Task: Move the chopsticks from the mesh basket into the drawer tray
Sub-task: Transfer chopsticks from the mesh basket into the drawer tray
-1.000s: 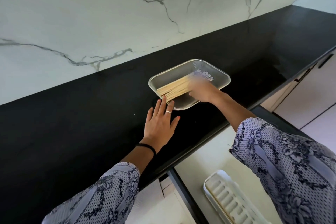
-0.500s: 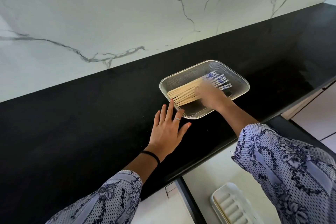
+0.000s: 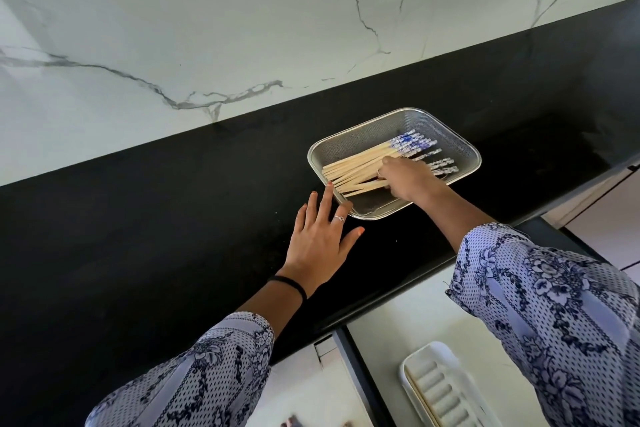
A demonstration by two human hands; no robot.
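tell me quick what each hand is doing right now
Left hand: open, fingers spread flat on the countertop, holding nothing.
Right hand: in the mesh basket, fingers on the chopsticks; grip cannot be told.

Single head cam, high, angled fwd/down over countertop (image 3: 173, 218), close to hands.

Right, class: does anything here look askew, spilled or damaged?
Nothing is spilled or damaged. The chopsticks lie fanned unevenly in the mesh basket under the right hand; the left hand rests flat beside it.

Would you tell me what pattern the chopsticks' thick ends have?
A blue-and-white pattern on the chopsticks, the rest plain pale wood; head view.
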